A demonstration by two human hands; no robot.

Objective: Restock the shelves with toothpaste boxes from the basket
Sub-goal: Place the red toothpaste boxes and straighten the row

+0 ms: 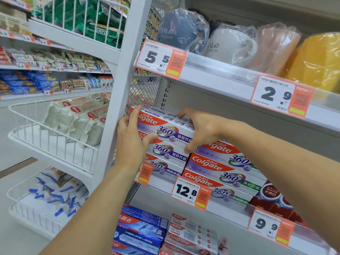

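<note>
A purple and red Colgate 360 toothpaste box (165,126) lies on top of a stack of like boxes (165,153) at the left end of the middle shelf (230,208). My left hand (132,137) grips its left end, fingers over the top and thumb under the front. My right hand (200,129) grips its right end, fingers on top and thumb down the front. Beside it on the right stands a second stack of Colgate 360 boxes (224,172). The basket is out of view.
Wrapped mugs (230,45) stand on the shelf above, behind price tags (160,57). Red toothpaste boxes (272,199) lie at the right, blue and white ones (141,229) on the shelf below. A white upright post (119,89) and wire baskets of snacks (55,129) stand at the left.
</note>
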